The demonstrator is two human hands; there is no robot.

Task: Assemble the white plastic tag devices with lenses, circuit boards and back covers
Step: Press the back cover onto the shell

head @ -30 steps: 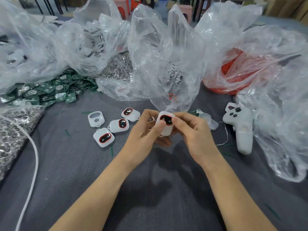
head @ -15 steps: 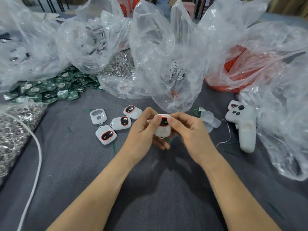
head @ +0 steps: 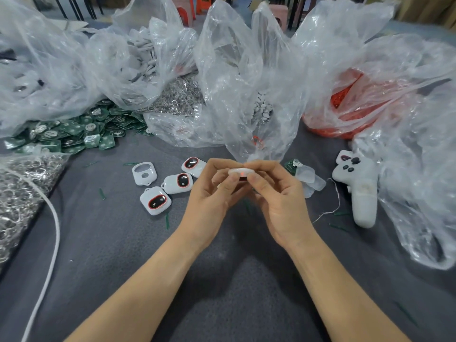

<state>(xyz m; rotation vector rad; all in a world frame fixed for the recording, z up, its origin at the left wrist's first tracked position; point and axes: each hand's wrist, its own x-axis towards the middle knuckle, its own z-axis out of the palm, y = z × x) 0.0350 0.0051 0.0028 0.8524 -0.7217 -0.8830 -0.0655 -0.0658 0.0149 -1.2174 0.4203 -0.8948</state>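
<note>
Both hands hold one white tag device (head: 241, 172) edge-on above the grey table, a red glow showing on its rim. My left hand (head: 214, 193) pinches its left end between thumb and fingers. My right hand (head: 276, 191) pinches the right end the same way. To the left lie three white tags with dark red-ringed lenses (head: 156, 201), (head: 178, 183), (head: 193, 165) and an empty white housing (head: 144, 173). A heap of green circuit boards (head: 71, 132) lies at the far left.
Clear plastic bags of parts (head: 246, 77) crowd the back of the table; one holds red pieces (head: 345, 104). Metal rings (head: 19, 191) pile at the left beside a white cable (head: 53, 243). A white handheld controller (head: 359, 186) and a clear packet (head: 307, 175) lie at the right.
The tag has been turned from lens facing me to edge-on, and both hands have shifted their pinch to its ends. The view moved slightly.
</note>
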